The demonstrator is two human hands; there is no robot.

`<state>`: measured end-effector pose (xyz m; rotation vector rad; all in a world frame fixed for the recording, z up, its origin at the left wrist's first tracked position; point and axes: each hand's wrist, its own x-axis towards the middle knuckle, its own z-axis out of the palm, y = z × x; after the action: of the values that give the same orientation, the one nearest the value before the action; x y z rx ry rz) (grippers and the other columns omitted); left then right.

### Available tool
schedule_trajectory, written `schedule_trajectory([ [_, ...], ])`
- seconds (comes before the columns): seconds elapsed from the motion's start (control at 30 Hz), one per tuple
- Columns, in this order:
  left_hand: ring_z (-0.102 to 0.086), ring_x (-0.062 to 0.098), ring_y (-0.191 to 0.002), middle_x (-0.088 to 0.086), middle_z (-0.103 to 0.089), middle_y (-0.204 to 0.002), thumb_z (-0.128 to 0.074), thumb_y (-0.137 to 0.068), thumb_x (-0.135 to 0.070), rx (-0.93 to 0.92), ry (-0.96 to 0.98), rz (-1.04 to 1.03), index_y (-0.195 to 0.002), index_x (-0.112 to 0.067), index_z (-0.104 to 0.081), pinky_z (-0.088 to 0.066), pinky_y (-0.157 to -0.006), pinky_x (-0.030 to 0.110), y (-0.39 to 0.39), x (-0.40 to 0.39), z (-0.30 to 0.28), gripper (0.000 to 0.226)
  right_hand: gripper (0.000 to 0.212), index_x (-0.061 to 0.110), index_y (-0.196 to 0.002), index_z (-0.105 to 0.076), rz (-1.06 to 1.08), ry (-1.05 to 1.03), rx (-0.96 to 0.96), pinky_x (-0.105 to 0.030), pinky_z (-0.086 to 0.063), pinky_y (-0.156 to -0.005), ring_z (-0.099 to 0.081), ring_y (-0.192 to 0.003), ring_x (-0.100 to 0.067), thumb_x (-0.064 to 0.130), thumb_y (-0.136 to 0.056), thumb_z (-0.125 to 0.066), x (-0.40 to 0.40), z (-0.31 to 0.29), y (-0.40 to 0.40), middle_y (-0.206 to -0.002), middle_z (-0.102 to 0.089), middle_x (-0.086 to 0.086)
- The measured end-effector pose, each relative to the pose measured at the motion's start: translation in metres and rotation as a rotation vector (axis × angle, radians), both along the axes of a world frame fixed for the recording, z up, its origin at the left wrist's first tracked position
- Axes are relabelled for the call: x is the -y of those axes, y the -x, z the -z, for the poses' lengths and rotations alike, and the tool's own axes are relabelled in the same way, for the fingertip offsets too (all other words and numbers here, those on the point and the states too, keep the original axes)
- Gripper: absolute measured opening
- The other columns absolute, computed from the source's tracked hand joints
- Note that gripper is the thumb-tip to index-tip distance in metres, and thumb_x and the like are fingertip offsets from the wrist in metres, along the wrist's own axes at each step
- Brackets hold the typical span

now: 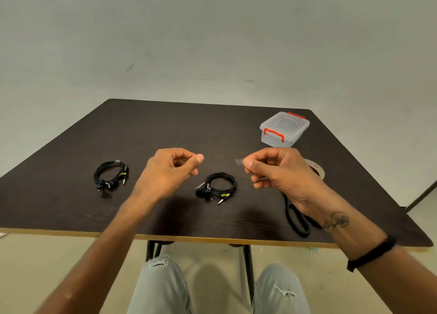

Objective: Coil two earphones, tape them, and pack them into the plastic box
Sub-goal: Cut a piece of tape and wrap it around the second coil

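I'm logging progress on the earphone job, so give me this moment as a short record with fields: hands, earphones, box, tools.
left hand: raised over the table, fingers curled, nothing visible in it
right hand: pinching a small tape piece
left earphone: coiled, taped, on table
middle earphone: coiled, lying below the hands
plastic box: lid on, red latches, far right
tape roll: behind right hand
scissors: under right wrist

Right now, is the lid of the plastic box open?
No, the plastic box stands on the table with its lid on.
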<state>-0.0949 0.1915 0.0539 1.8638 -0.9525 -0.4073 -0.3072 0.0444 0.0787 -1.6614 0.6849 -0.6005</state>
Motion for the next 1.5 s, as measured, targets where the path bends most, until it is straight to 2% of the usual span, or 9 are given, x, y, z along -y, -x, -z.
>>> schedule_trajectory([
  [0.1, -0.064, 0.002, -0.076, -0.011, -0.073, -0.080, -0.067, -0.096, -0.047, 0.201, -0.127, -0.136, -0.096, -0.026, -0.079, -0.048, -0.072, 0.025, -0.003, 0.010, 0.009, 0.024, 0.005, 0.012, -0.091, -0.080, 0.097, 0.136, -0.019, -0.033, -0.063, -0.070, -0.069, -0.069, -0.015, 0.015, -0.094, -0.077, 0.003, 0.011, -0.008, -0.084, -0.078, -0.010],
  [0.27, -0.069, 0.011, -0.084, -0.009, -0.072, -0.085, -0.079, -0.086, -0.051, 0.313, -0.321, 0.044, -0.106, -0.025, -0.077, -0.057, -0.083, 0.028, 0.001, 0.042, 0.010, 0.033, 0.010, 0.026, -0.084, -0.080, 0.161, 0.335, -0.126, -0.044, -0.064, -0.076, -0.074, -0.067, -0.015, 0.030, -0.092, -0.076, 0.008, 0.032, -0.022, -0.071, -0.076, 0.002],
  [0.43, -0.072, 0.023, -0.097, 0.000, -0.076, -0.097, -0.079, -0.088, -0.034, 0.387, -0.432, 0.027, -0.089, -0.027, -0.072, -0.058, -0.088, 0.035, 0.008, 0.061, 0.011, 0.010, 0.008, 0.029, -0.087, -0.080, 0.200, 0.459, -0.184, -0.035, -0.062, -0.074, -0.073, -0.072, -0.010, 0.032, -0.093, -0.075, 0.012, 0.041, -0.031, -0.074, -0.075, 0.012],
  [0.63, -0.070, 0.019, -0.086, -0.005, -0.073, -0.085, -0.069, -0.090, -0.030, 0.415, -0.328, -0.012, -0.082, -0.025, -0.070, -0.050, -0.073, 0.027, 0.011, 0.060, 0.017, 0.009, 0.009, 0.027, -0.087, -0.080, 0.232, 0.541, -0.196, -0.023, -0.054, -0.065, -0.068, -0.068, -0.004, 0.030, -0.093, -0.075, 0.009, 0.047, -0.038, -0.073, -0.073, 0.017],
  [0.73, -0.073, 0.010, -0.075, -0.006, -0.076, -0.075, -0.075, -0.088, -0.029, 0.212, -0.172, -0.027, -0.084, -0.024, -0.071, -0.054, -0.070, 0.023, 0.004, 0.057, 0.017, 0.008, 0.007, 0.027, -0.090, -0.080, 0.269, 0.619, -0.168, -0.023, -0.053, -0.064, -0.067, -0.067, -0.003, 0.029, -0.093, -0.074, 0.006, 0.049, -0.042, -0.076, -0.072, 0.017],
  [0.83, -0.077, 0.012, -0.074, 0.004, -0.081, -0.081, -0.076, -0.093, -0.017, -0.222, -0.035, 0.060, -0.099, -0.013, -0.073, -0.054, -0.064, 0.023, 0.004, 0.053, 0.015, 0.008, 0.007, 0.025, -0.095, -0.078, 0.301, 0.731, -0.125, -0.033, -0.060, -0.070, -0.067, -0.074, -0.004, 0.029, -0.095, -0.072, 0.003, 0.050, -0.044, -0.089, -0.072, 0.012],
  [1.03, -0.071, 0.018, -0.079, 0.015, -0.075, -0.090, -0.066, -0.099, -0.005, -0.671, 0.111, 0.107, -0.115, -0.002, -0.074, -0.064, -0.080, 0.033, 0.017, 0.042, 0.013, 0.018, 0.011, 0.024, -0.103, -0.076, 0.336, 1.042, -0.148, -0.041, -0.059, -0.067, -0.067, -0.082, -0.013, 0.028, -0.098, -0.067, 0.000, 0.052, -0.049, -0.099, -0.068, 0.006],
  [1.27, -0.072, 0.019, -0.082, 0.016, -0.076, -0.091, -0.067, -0.099, -0.005, -0.755, 0.225, 0.072, -0.112, -0.001, -0.074, -0.066, -0.079, 0.033, 0.032, 0.038, 0.003, 0.017, 0.015, 0.017, -0.107, -0.076, 0.367, 1.274, -0.239, -0.042, -0.058, -0.061, -0.064, -0.089, -0.020, 0.026, -0.100, -0.066, -0.005, 0.054, -0.048, -0.100, -0.067, -0.002],
  [1.5, -0.075, 0.015, -0.077, 0.015, -0.078, -0.091, -0.067, -0.098, -0.005, -0.807, 0.309, 0.057, -0.112, 0.000, -0.075, -0.065, -0.074, 0.027, 0.041, 0.036, -0.001, 0.017, 0.020, 0.015, -0.112, -0.077, 0.360, 1.300, -0.220, -0.036, -0.058, -0.062, -0.064, -0.094, -0.021, 0.027, -0.097, -0.071, -0.008, 0.050, -0.042, -0.108, -0.067, -0.004],
])
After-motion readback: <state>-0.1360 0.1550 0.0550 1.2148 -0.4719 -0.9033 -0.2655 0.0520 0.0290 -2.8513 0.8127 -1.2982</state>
